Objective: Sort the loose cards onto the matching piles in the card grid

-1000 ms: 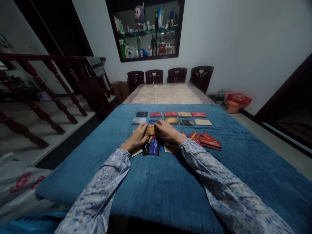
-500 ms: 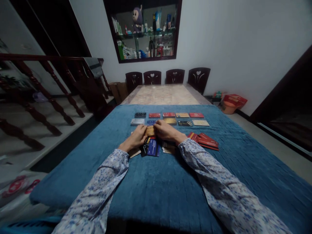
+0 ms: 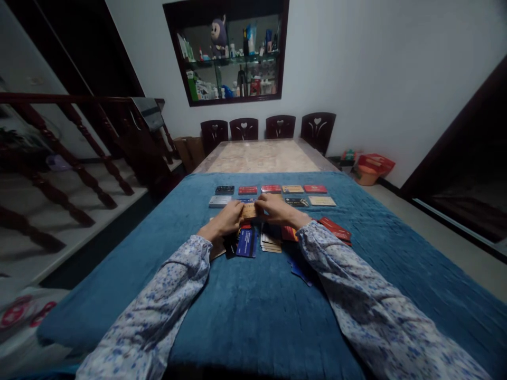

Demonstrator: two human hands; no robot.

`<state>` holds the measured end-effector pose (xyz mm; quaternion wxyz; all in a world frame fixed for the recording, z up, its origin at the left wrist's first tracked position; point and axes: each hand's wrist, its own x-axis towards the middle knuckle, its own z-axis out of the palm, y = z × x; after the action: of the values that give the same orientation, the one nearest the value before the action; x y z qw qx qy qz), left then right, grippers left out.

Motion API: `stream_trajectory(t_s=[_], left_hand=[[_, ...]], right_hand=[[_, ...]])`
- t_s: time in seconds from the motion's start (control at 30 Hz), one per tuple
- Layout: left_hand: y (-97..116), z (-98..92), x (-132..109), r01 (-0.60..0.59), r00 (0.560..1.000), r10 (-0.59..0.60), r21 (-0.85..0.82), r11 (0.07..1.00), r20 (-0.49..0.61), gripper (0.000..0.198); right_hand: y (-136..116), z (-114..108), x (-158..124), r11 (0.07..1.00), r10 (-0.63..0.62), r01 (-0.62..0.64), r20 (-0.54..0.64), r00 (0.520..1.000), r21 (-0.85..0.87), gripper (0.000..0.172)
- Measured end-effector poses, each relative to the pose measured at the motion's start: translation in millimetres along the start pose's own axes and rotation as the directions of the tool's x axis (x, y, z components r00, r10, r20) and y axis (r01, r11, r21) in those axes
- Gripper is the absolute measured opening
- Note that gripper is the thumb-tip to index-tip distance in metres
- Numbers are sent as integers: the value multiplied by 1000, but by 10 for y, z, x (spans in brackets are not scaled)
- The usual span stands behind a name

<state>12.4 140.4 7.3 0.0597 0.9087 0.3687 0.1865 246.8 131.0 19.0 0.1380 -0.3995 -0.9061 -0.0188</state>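
Apparently left hand (image 3: 224, 224), right hand (image 3: 277, 211) pinch 1 tan card (image 3: 249, 210) (print unreadable); wrists hide loose cards (image 3: 270, 240).

We count four chairs (image 3: 279, 126) at the far end of one table (image 3: 261, 155). Five back-row cards (image 3: 271, 188) lie side by side, and four nearer-row cards (image 3: 322, 200) show. Our left hand (image 3: 225, 222) and right hand (image 3: 279, 210) pinch one tan card (image 3: 249, 211). The loose cards (image 3: 246, 243) overlap too much to count.
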Motion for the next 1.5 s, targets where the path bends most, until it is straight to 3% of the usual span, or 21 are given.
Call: stream_trajectory(t_s=[0.3, 0.7, 0.9, 1.23, 1.5], left_hand=[[40, 22, 400, -30, 997, 25, 61, 998, 76, 26], [86, 170, 901, -18, 992, 1, 127, 992, 129, 23], [88, 212, 1037, -14, 987, -15, 175, 984, 162, 27], [30, 346, 1203, -8, 974, -38, 203, 979, 223, 22], [-11, 388, 1239, -9, 972, -37, 196, 981, 231, 23]], right_hand=[[285, -145, -80, 1000, -7, 6, 34, 999, 6, 15], [452, -295, -69, 965, 240, -222, 133, 962, -136, 21], [559, -274, -46, 943, 304, -270, 167, 938, -196, 24], [823, -58, 44, 940, 318, -283, 186, 930, -193, 24], [845, -86, 68, 945, 316, -285, 234, 919, -159, 33]])
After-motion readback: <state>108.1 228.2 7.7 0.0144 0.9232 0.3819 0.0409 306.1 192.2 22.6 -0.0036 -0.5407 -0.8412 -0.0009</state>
